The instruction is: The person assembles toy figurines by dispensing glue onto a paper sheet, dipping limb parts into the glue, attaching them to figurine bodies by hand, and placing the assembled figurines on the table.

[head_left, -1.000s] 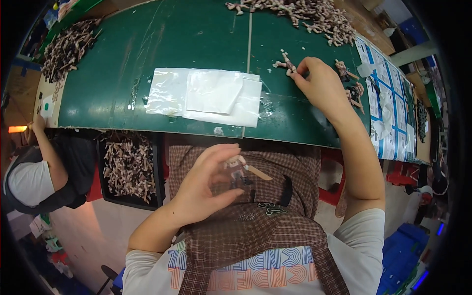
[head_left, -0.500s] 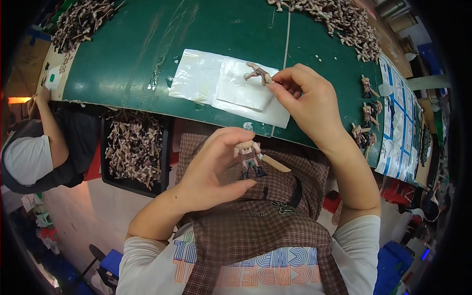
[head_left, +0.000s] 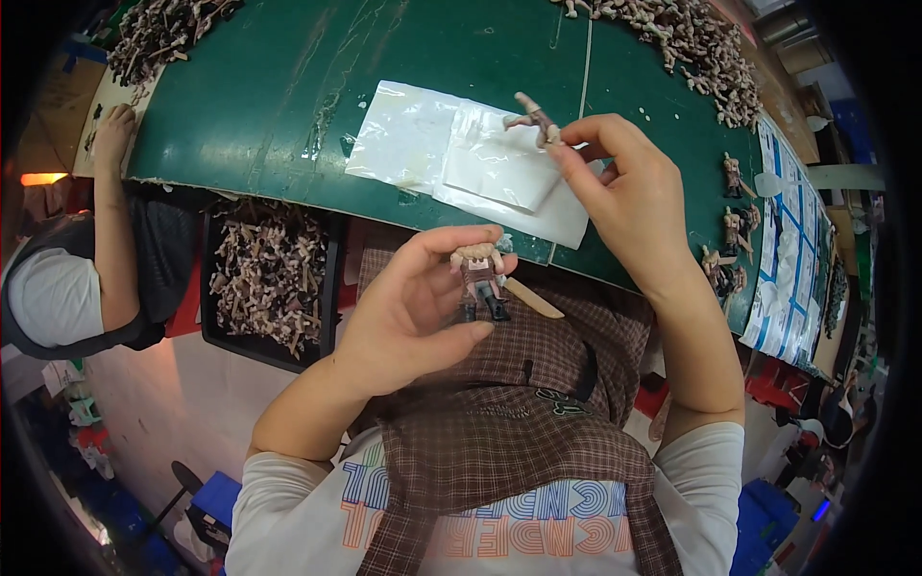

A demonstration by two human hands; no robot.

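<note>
My left hand [head_left: 413, 312] holds a small toy figure [head_left: 480, 278] upright between thumb and fingers, over my checked apron; the figure has a tan blade sticking out to the right. My right hand [head_left: 629, 197] pinches a small tan and brown arm part [head_left: 534, 115] at the fingertips, above the clear plastic bags [head_left: 461, 158] lying on the green table [head_left: 259, 106]. The two hands are close but apart.
Piles of loose toy parts lie at the far right [head_left: 691, 43] and far left [head_left: 158, 29] of the table. A black tray [head_left: 269, 288] of parts sits below the table edge. Finished figures [head_left: 730, 221] stand at right by printed sheets. Another person [head_left: 86, 250] sits at left.
My right hand picked an arm part off the table at far right and brought it toward me over the plastic bags. My left hand raised the figure closer to the table edge.
</note>
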